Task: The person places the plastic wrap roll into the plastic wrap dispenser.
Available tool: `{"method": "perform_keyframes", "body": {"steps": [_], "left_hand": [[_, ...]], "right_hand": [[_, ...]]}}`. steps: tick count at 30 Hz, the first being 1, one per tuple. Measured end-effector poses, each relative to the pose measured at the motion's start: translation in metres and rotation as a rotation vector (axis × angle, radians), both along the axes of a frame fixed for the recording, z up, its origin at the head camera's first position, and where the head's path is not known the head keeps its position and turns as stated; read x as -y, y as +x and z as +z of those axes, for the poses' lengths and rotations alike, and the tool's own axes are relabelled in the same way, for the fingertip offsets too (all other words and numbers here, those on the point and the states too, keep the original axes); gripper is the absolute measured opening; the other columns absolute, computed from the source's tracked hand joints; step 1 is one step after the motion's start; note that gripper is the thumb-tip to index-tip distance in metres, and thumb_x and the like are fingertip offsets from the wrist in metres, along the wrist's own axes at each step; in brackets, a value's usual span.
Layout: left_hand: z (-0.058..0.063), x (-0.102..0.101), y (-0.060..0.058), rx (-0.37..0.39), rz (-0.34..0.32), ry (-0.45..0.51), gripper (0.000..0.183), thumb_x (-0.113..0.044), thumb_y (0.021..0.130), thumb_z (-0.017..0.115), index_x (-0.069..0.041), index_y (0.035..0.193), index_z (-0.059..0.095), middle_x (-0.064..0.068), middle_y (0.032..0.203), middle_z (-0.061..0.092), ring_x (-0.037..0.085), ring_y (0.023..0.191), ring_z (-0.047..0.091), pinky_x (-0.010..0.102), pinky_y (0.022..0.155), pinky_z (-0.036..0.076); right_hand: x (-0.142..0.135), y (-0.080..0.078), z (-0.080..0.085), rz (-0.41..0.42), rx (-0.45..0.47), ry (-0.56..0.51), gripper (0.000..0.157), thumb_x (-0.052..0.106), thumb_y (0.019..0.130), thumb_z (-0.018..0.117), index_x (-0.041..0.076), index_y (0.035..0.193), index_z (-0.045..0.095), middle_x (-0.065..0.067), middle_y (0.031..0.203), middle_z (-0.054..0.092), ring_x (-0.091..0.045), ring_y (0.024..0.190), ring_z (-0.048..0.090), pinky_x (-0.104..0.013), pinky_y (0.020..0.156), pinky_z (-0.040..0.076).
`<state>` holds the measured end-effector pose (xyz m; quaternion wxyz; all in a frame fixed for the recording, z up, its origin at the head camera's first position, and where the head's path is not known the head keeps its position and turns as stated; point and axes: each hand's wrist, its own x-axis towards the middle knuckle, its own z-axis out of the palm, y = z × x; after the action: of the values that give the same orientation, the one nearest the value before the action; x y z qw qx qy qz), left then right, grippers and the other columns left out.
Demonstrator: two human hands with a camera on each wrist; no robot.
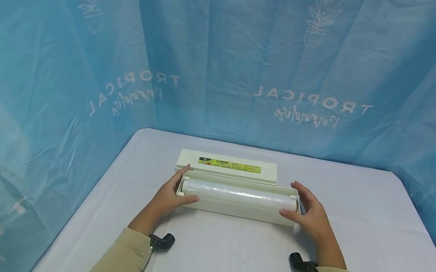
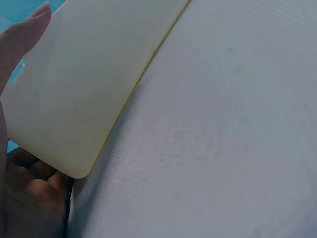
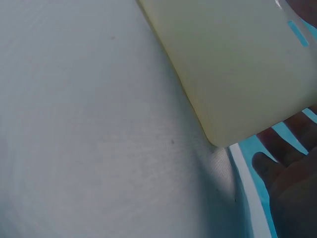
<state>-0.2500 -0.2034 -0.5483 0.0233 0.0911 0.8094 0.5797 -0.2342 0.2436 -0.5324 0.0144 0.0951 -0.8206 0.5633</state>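
Observation:
A long cream plastic cling film dispenser box (image 1: 237, 210) lies crosswise in front of me, its top uncovered. Inside it is a roll of clear cling film (image 1: 238, 194). My left hand (image 1: 169, 196) grips the left end, thumb over the front wall and fingers around the end. At the other end my right hand (image 1: 312, 217) grips in the same way. The wrist views show the box's plain front wall (image 2: 84, 84), with shadow along its bottom edge; whether it touches the table cannot be told. Directly behind lies a cream lid (image 1: 229, 173) with a green-yellow label.
A white cloth covers the table (image 1: 231, 263). Blue printed curtains (image 1: 232, 52) hang behind it and at both sides. Black wrist camera mounts (image 1: 163, 241) sit at both cuffs.

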Motion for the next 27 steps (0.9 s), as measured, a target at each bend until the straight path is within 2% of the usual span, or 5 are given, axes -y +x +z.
{"method": "perform_keyframes", "body": {"steps": [6,15,27], "left_hand": [[0.0001,0.0003,-0.0006,0.000,-0.008,0.004,0.111,-0.035,0.082,0.094,-0.030,0.169,0.026,0.003,0.158,0.047,0.029,0.133,0.054,0.051,0.105,0.048],[0.0005,-0.0002,-0.0003,0.000,-0.010,-0.001,0.112,-0.034,0.082,0.094,-0.029,0.169,0.025,0.001,0.160,0.044,0.029,0.136,0.052,0.052,0.108,0.046],[-0.0003,0.0010,-0.0009,-0.008,-0.009,-0.006,0.113,-0.037,0.081,0.095,-0.030,0.169,0.024,0.001,0.162,0.042,0.029,0.139,0.050,0.052,0.111,0.043]], "right_hand": [[-0.0003,0.0009,0.0004,0.015,0.025,-0.008,0.105,0.017,0.078,0.097,0.005,0.163,0.036,-0.016,0.166,0.036,-0.036,0.156,0.020,-0.058,0.122,0.019],[-0.0008,0.0010,-0.0019,0.026,0.050,-0.006,0.110,0.017,0.078,0.097,0.004,0.165,0.030,-0.016,0.166,0.035,-0.035,0.157,0.018,-0.058,0.121,0.019],[-0.0019,-0.0026,-0.0093,0.058,0.044,-0.028,0.115,0.017,0.079,0.097,0.004,0.167,0.023,-0.015,0.163,0.039,-0.036,0.153,0.030,-0.060,0.119,0.023]]}}
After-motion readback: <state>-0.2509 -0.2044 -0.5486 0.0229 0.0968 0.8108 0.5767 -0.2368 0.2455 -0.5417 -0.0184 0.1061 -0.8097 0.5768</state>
